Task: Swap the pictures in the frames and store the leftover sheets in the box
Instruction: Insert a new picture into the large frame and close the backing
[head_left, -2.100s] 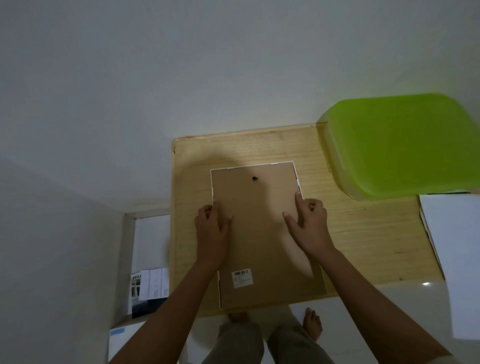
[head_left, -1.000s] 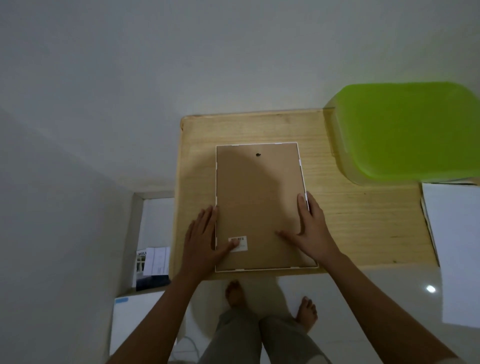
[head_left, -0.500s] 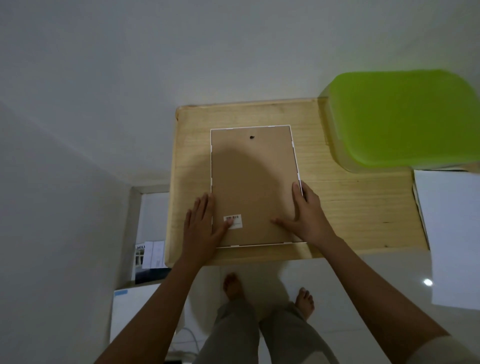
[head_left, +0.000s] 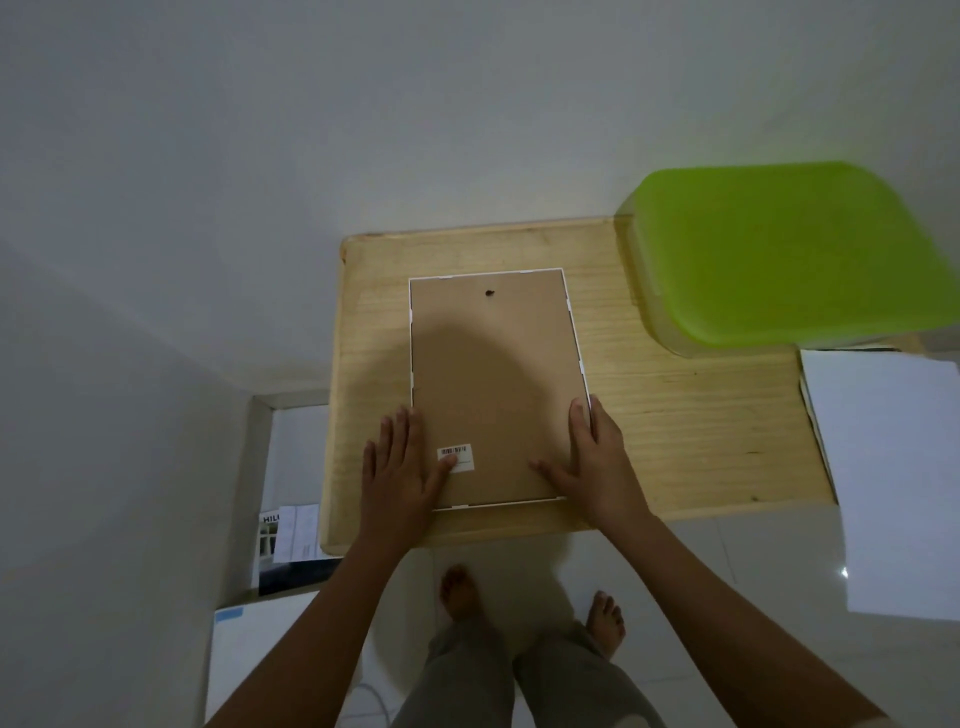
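Observation:
A picture frame (head_left: 493, 374) lies face down on the wooden table (head_left: 675, 426), its brown backing board up and a thin white rim around it. A barcode sticker (head_left: 457, 456) sits near its lower left corner. My left hand (head_left: 402, 467) rests flat on the frame's lower left edge, thumb on the sticker. My right hand (head_left: 592, 462) lies flat on the lower right edge, fingers along the rim. A box with a lime green lid (head_left: 789, 254) stands at the table's far right. White sheets (head_left: 893, 467) lie at the right edge, hanging over the table.
The table stands against a white wall. To its left, on the floor, are a white box (head_left: 260, 660) and some printed packaging (head_left: 291, 545). My bare feet (head_left: 462, 592) stand on the pale tiled floor below the table's front edge.
The frame has slid away from me, fully onto the table. Both hands have shifted from its middle to its lower corners. Over the last half second almost nothing moved.

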